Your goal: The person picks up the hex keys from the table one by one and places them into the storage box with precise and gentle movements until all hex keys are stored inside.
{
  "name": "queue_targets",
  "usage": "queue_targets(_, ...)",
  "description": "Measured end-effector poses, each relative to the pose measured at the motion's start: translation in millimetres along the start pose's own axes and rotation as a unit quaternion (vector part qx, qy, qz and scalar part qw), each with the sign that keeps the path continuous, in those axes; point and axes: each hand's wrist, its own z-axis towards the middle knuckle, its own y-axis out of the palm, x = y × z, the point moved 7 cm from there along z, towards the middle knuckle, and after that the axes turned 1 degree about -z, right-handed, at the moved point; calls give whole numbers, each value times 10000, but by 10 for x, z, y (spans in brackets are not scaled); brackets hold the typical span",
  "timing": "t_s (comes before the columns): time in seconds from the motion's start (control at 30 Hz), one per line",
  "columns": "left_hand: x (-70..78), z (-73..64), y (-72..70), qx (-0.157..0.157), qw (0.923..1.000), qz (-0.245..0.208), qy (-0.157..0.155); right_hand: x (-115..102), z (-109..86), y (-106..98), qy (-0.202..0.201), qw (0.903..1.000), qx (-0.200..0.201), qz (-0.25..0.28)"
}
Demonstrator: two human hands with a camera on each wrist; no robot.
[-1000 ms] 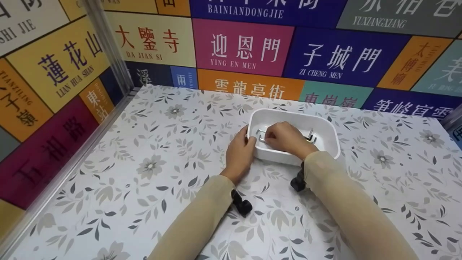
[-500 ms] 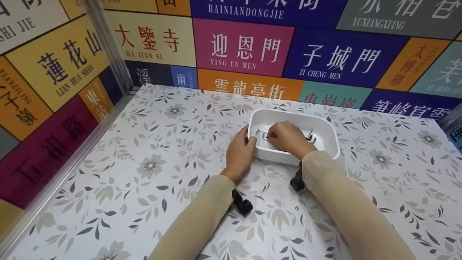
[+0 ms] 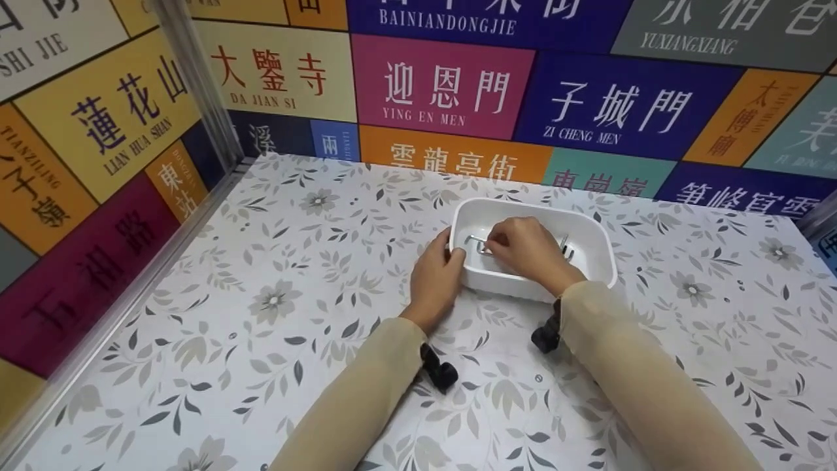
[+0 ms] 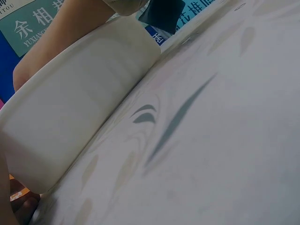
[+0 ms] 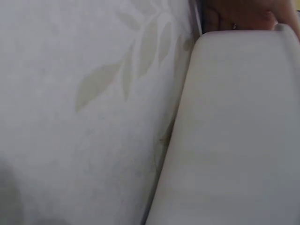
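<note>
On the patterned tabletop stands a white plastic basin (image 3: 503,281), upright. My left hand (image 3: 433,281) holds its left end, the thumb at the rim and the fingers along the outside. Inside the basin, my right hand (image 3: 533,252) has its fingers curled down on a thin L-shaped hex key (image 3: 476,239), pinching it; the fingertips are partly hidden. More hex keys (image 3: 567,251) lie to the right of that hand on the basin floor. In the left wrist view the basin wall (image 4: 70,103) fills the upper left; the right wrist view also shows mainly its outer wall (image 5: 234,126).
A white table covering (image 3: 274,366) with grey leaves and flowers lies under everything. Coloured panels with lettering (image 3: 444,85) rise behind the table and along its left side. Black wrist-worn cameras sit at both cuffs.
My right hand has shifted slightly to the right within the basin, and its wrist has moved a little right too. The left hand and basin keep their place.
</note>
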Motion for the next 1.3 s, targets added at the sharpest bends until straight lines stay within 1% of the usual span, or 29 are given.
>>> queue_targets(0.1,-12,-9,-18,-23,10000,-33,-6,-39,-93,-103,-63,9997,228,63)
queue_targets(0.23,-41,-16,-44,-51,9999,-89,-76,-79,-276,-256,-221,9969,674,340)
queue_targets(0.37,-64,-20,-69,0,9998,-163,-79,-95,-506,-359,-243,9916,1080,661)
queue_targets(0.53,-122,-49,-38,-92,9996,-236,-132,-120,-846,-390,-209,9862,1385,887)
queue_targets(0.6,-137,-54,-31,-154,9994,-266,-145,-146,-965,-386,-303,9850,1384,989)
queue_targets(0.7,-143,-45,-59,-148,9992,-335,-156,-196,-1098,-398,-566,9838,1332,1060)
queue_targets(0.8,-148,-39,-99,-128,9991,-360,-182,-211,-1195,-429,-816,9830,1305,1004)
queue_targets(0.87,-148,-38,-106,-151,9990,-381,-184,-182,-1245,-461,-883,9830,1331,905)
queue_targets(0.97,-134,-27,-95,-239,9989,-389,-94,-100,-1286,-514,-740,9857,1297,784)
queue_targets(1.13,-114,26,-96,-407,9986,-329,95,42,-1272,-576,-236,9923,1071,568)
queue_targets(1.3,-68,65,-132,-755,9968,-107,230,154,-1282,-595,92,9953,865,420)
